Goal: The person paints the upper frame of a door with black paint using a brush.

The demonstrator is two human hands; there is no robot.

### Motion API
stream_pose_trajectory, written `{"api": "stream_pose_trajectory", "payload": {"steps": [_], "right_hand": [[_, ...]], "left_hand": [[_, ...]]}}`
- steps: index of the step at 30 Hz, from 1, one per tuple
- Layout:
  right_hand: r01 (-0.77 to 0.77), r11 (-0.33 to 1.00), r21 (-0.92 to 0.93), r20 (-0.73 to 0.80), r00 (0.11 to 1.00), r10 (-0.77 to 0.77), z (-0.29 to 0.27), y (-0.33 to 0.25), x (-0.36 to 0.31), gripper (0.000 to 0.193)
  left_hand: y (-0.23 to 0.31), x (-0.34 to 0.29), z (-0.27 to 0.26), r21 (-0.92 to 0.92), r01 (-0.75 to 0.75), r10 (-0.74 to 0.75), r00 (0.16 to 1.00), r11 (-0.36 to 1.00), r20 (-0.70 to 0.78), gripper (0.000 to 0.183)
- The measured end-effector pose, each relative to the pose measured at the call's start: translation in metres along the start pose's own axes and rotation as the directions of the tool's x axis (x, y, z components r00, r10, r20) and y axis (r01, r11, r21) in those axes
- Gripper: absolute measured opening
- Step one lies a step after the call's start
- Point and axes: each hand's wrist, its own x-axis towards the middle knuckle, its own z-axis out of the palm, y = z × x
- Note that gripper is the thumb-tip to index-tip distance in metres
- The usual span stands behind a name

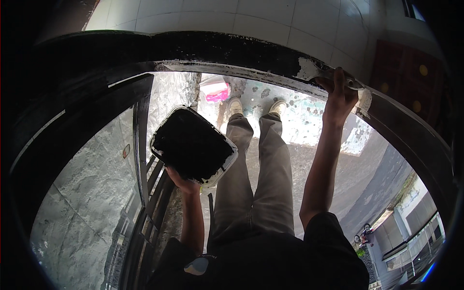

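My left hand (183, 181) grips the near lower side of a rectangular tub (223, 174) with rounded corners and a pale, smeared rim. Its inside looks black, apparently coated with or holding black paint. My right hand (340, 96) is raised to a curved-looking black frame (232, 48), fingers closed around a slim tool (355, 85). Only the tool's pale rounded end with a small hole shows; its working end is hidden by the fingers and the dark frame. Pale unpainted patches (309, 68) lie beside the right hand, and the frame's inner edge is scuffed white.
Pale tiles (193, 21) lie beyond the frame. A dark-framed glass pane (87, 193) and dark bars (157, 183) stand at left. Below are my shoes (276, 107) on paint-spotted ground and a pink-and-white package (216, 91). A bicycle (362, 234) appears far right.
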Motion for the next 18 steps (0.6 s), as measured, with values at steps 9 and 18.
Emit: {"api": "stream_pose_trajectory", "payload": {"steps": [9, 18], "right_hand": [[0.076, 0.996, -0.051, 0.075, 0.995, -0.072, 0.012, -0.001, 0.004, 0.023], [0.033, 0.998, -0.052, 0.068, 0.997, -0.029, 0.012, -0.005, 0.011, 0.024]], "left_hand": [[0.018, 0.011, 0.012, -0.002, 0.07, -0.069, 0.988, 0.998, -0.14, 0.059], [0.021, 0.006, 0.014, -0.098, 0.176, -0.186, 0.977, 0.98, -0.107, 0.056]]}}
